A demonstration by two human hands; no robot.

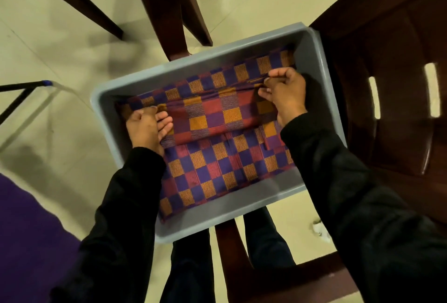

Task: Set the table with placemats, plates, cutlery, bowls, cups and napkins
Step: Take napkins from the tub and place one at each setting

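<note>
One grey plastic tub [116, 92], rectangular with rounded corners and smooth walls, sits skewed in view, its far right corner against a dark brown chair [391, 99]. Inside: woven checkered placemats [217, 165], squares of purple, red and orange with a fine ribbed weave. At least two layers visible; exact count cannot be told. The lower layer lies flat and fills the tub floor. The top placemat [212, 119] is bunched lengthwise into a loose fold across the middle of the tub.

Left hand [147, 126]: at the left end of the fold, fingers curled round the fabric edge, thumb on top. Right hand [284, 96]: at the far right end, fingertips pinching a gathered ridge of the same cloth. Both arms in black sleeves [338, 181].

Surroundings: pale tiled floor [60, 36], glossy; dark wooden furniture legs at far left and centre; chair back with two slots at right. Purple fabric [29, 242] at near left.
</note>
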